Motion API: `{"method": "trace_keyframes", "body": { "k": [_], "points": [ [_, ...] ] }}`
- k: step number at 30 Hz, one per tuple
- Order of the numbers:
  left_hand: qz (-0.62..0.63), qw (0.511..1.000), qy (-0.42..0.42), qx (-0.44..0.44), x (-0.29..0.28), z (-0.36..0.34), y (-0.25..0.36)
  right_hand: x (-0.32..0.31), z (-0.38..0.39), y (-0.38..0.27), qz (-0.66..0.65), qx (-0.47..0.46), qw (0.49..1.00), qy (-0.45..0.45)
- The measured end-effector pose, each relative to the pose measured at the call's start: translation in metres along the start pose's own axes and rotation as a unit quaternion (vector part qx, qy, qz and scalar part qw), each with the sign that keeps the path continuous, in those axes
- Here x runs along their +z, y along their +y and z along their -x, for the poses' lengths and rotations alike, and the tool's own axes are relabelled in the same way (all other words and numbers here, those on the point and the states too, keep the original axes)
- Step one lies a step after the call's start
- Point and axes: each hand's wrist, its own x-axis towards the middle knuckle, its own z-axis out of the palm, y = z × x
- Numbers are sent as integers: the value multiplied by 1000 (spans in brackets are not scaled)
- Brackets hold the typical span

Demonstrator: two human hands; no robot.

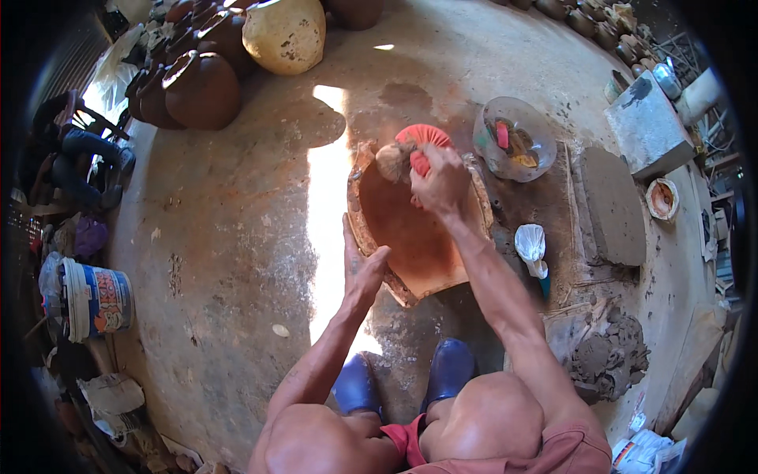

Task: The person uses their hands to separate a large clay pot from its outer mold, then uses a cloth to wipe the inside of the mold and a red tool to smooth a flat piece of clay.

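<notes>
Cloth (419,163) partly hides in gripping right hand (444,182), left hand (361,272) open against clay shell (399,290)

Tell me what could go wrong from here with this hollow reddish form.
The rough, uneven rim of the hollow form might crumble or scrape the left hand set against it. The form could also shift if the right hand, which grips red cloth at the far end, presses hard. And the clear bowl stands close to the form's right side, so a wide swing might knock it.
</notes>
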Motion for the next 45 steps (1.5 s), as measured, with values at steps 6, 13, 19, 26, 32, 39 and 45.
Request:
{"method": "trace_keyframes", "body": {
  "k": [6,13,19,26,32,39,45],
  "points": [
    [8,994,27,105,-25,-14,-52,-49,-1,-51,-164,-73,979,96],
    [-6,991,-37,125,-77,-25,-120,-43,19,-182,-302,-170,936,-55],
    [-37,990,-127,53,-101,-34,-137,46,57,-251,-262,-108,868,-407],
    [63,998,-3,-12,-57,-21,-76,76,121,-276,-243,-170,819,-491],
    [-4,996,-10,84,-66,-20,-46,-11,97,-219,-434,-163,870,-167],
    [-45,997,41,38,-121,-33,-53,-151,134,43,-26,219,967,-129],
    [-14,999,50,-13,-140,-3,-47,-151,226,125,90,293,856,-416]
  ]
}}
